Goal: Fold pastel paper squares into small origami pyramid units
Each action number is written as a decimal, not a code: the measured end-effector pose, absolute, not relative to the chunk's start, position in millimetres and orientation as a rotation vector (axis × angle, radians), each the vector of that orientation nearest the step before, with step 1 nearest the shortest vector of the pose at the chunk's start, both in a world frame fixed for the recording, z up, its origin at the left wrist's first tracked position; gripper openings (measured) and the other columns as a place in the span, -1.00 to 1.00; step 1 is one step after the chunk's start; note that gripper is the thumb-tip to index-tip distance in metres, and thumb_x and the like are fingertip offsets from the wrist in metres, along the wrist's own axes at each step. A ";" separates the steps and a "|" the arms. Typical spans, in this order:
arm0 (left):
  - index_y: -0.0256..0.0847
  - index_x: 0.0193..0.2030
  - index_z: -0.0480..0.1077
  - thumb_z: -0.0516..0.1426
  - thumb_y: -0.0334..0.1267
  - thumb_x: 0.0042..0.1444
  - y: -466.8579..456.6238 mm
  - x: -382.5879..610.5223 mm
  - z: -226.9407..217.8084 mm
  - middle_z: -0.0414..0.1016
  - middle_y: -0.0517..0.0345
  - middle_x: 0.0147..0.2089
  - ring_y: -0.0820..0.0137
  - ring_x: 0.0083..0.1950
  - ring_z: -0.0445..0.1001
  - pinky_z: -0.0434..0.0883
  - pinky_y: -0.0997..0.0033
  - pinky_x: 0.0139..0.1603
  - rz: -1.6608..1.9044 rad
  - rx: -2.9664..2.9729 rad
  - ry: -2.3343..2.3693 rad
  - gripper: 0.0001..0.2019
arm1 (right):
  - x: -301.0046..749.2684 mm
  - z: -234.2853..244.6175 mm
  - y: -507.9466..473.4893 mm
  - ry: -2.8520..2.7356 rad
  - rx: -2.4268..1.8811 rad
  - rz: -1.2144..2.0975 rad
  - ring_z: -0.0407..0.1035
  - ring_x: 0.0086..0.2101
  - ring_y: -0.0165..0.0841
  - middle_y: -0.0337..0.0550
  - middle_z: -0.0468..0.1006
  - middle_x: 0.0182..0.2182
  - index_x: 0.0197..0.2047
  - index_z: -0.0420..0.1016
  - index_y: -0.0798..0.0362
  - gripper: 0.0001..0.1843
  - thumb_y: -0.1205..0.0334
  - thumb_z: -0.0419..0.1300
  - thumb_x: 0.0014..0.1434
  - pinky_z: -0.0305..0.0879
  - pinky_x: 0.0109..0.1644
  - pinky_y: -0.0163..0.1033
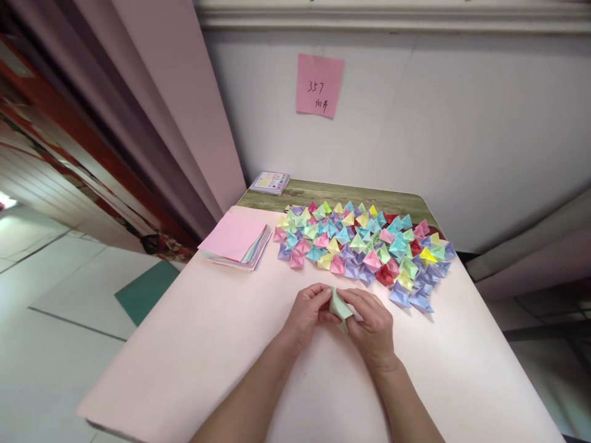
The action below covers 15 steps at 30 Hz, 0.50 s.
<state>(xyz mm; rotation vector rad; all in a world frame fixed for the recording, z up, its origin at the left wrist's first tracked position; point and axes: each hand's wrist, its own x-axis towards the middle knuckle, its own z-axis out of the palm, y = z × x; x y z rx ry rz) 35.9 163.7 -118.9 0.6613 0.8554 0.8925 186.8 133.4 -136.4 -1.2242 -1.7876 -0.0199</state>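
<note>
A partly folded piece of pale green paper (340, 305) is held between both hands, above the near middle of the white-topped table (198, 344). My left hand (310, 315) pinches its left side between thumb and fingers. Around its right side my right hand (369, 320) is closed, and the fingers hide part of the folds. Beyond the hands lie many small folded paper boats (372, 260) in pink, blue, yellow, green, purple and red, crowded together. To the left rests a stack of square paper sheets (235, 237), pink on top.
A small pile of printed packets (270, 182) sits at the table's back left corner. A pink note (320, 85) with handwriting hangs on the wall. One dark green sheet (146, 290) lies on the floor at left, near a purple curtain (124, 92).
</note>
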 end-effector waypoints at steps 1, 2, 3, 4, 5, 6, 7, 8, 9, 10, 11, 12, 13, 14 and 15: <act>-0.30 -0.29 0.47 0.29 -0.06 0.01 163.4 36.0 -119.2 0.45 0.16 -0.42 0.48 -0.43 0.44 0.48 0.54 -0.48 0.893 0.661 0.855 -0.69 | 186.4 -135.0 133.2 -1.791 -1.227 -0.031 0.50 -0.16 -0.23 -0.19 0.61 -0.17 -0.01 0.53 -0.11 -0.36 0.57 0.02 -0.10 0.43 -0.05 -0.08; -0.30 -0.29 0.47 0.29 -0.05 0.00 163.0 36.0 -119.6 0.45 0.17 -0.42 0.48 -0.43 0.44 0.48 0.54 -0.47 0.891 0.664 0.854 -0.68 | 186.3 -133.7 133.1 -1.797 -1.237 -0.035 0.50 -0.14 -0.22 -0.18 0.60 -0.15 0.00 0.52 -0.12 -0.35 0.57 0.01 -0.11 0.43 -0.04 -0.07; -0.30 -0.28 0.48 0.29 -0.04 0.00 162.7 36.0 -119.9 0.45 0.17 -0.42 0.48 -0.44 0.44 0.48 0.53 -0.47 0.887 0.669 0.850 -0.68 | 186.3 -132.7 133.2 -1.809 -1.249 -0.032 0.49 -0.12 -0.21 -0.17 0.59 -0.13 0.02 0.51 -0.12 -0.33 0.57 0.01 -0.13 0.42 -0.02 -0.06; -0.30 -0.28 0.48 0.29 -0.03 0.00 162.4 36.0 -120.3 0.45 0.17 -0.42 0.48 -0.44 0.44 0.48 0.53 -0.47 0.882 0.675 0.845 -0.67 | 186.5 -131.9 133.2 -1.823 -1.258 -0.027 0.48 -0.09 -0.20 -0.16 0.58 -0.10 0.05 0.50 -0.12 -0.30 0.57 0.01 -0.14 0.41 0.00 -0.05; -0.30 -0.27 0.49 0.29 -0.03 0.01 162.2 36.1 -120.6 0.45 0.17 -0.41 0.48 -0.44 0.44 0.47 0.53 -0.47 0.878 0.681 0.840 -0.66 | 186.8 -131.3 133.3 -1.838 -1.264 -0.022 0.46 -0.06 -0.19 -0.15 0.56 -0.08 0.07 0.48 -0.11 -0.27 0.57 0.01 -0.16 0.40 0.03 -0.03; -0.30 -0.26 0.49 0.28 -0.02 0.01 162.0 36.2 -120.9 0.45 0.16 -0.41 0.48 -0.44 0.44 0.47 0.53 -0.47 0.877 0.687 0.835 -0.66 | 187.2 -131.0 133.5 -1.851 -1.265 -0.022 0.45 -0.04 -0.18 -0.14 0.55 -0.06 0.09 0.47 -0.11 -0.24 0.58 0.01 -0.18 0.38 0.07 -0.01; -0.30 -0.24 0.49 0.28 -0.02 0.02 161.9 36.3 -121.1 0.46 0.15 -0.41 0.48 -0.44 0.44 0.47 0.53 -0.47 0.875 0.689 0.833 -0.65 | 187.5 -130.9 133.6 -1.862 -1.262 -0.026 0.44 -0.02 -0.17 -0.14 0.55 -0.05 0.10 0.46 -0.12 -0.22 0.58 0.01 -0.19 0.36 0.09 0.01; -0.31 -0.24 0.49 0.28 -0.02 0.02 161.8 36.4 -121.2 0.46 0.15 -0.40 0.48 -0.44 0.44 0.47 0.53 -0.47 0.874 0.689 0.834 -0.65 | 187.8 -130.9 133.7 -1.872 -1.255 -0.035 0.43 -0.01 -0.17 -0.14 0.54 -0.04 0.10 0.46 -0.12 -0.21 0.59 0.01 -0.19 0.35 0.12 0.03; -0.31 -0.23 0.50 0.28 -0.03 0.02 161.7 36.5 -121.2 0.46 0.14 -0.40 0.48 -0.44 0.44 0.47 0.53 -0.46 0.875 0.688 0.835 -0.65 | 188.1 -131.0 133.9 -1.879 -1.248 -0.045 0.43 -0.01 -0.16 -0.14 0.54 -0.04 0.10 0.46 -0.12 -0.22 0.59 0.01 -0.20 0.34 0.13 0.05; -0.32 -0.23 0.49 0.28 -0.04 0.03 161.7 36.6 -121.1 0.46 0.13 -0.40 0.48 -0.44 0.44 0.47 0.52 -0.46 0.875 0.687 0.837 -0.66 | 188.4 -131.1 134.1 -1.885 -1.243 -0.053 0.44 -0.02 -0.17 -0.14 0.54 -0.04 0.09 0.47 -0.13 -0.22 0.59 0.01 -0.20 0.33 0.14 0.06; -0.32 -0.23 0.49 0.27 -0.05 0.03 161.6 36.7 -121.0 0.46 0.13 -0.40 0.48 -0.44 0.44 0.48 0.52 -0.46 0.876 0.688 0.837 -0.66 | 188.7 -131.2 134.2 -1.891 -1.240 -0.059 0.44 -0.03 -0.18 -0.15 0.54 -0.03 0.08 0.47 -0.13 -0.22 0.60 0.01 -0.20 0.33 0.14 0.06; -0.32 -0.23 0.49 0.27 -0.05 0.04 161.6 36.9 -120.8 0.46 0.13 -0.40 0.48 -0.44 0.44 0.48 0.51 -0.46 0.878 0.689 0.837 -0.67 | 189.0 -131.3 134.4 -1.896 -1.238 -0.064 0.45 -0.04 -0.19 -0.15 0.54 -0.03 0.07 0.48 -0.14 -0.22 0.60 0.00 -0.20 0.33 0.14 0.06; -0.32 -0.23 0.49 0.27 -0.06 0.04 161.5 37.0 -120.5 0.46 0.13 -0.40 0.48 -0.44 0.44 0.49 0.51 -0.45 0.880 0.691 0.835 -0.68 | 189.2 -131.3 134.5 -1.900 -1.236 -0.068 0.46 -0.05 -0.20 -0.16 0.54 -0.03 0.07 0.48 -0.14 -0.22 0.60 0.00 -0.20 0.33 0.13 0.05; -0.32 -0.23 0.49 0.27 -0.07 0.04 161.4 37.2 -120.2 0.46 0.13 -0.39 0.47 -0.43 0.44 0.49 0.51 -0.45 0.883 0.692 0.833 -0.68 | 189.6 -131.4 134.6 -1.900 -1.233 -0.075 0.46 -0.06 -0.21 -0.16 0.54 -0.03 0.07 0.48 -0.15 -0.22 0.61 0.00 -0.19 0.34 0.13 0.05; -0.32 -0.24 0.49 0.27 -0.07 0.04 161.4 37.4 -119.9 0.47 0.13 -0.39 0.47 -0.43 0.44 0.49 0.51 -0.45 0.886 0.691 0.833 -0.69 | 190.0 -131.5 134.7 -1.897 -1.229 -0.085 0.46 -0.06 -0.21 -0.16 0.54 -0.03 0.07 0.48 -0.14 -0.23 0.61 0.00 -0.18 0.34 0.13 0.05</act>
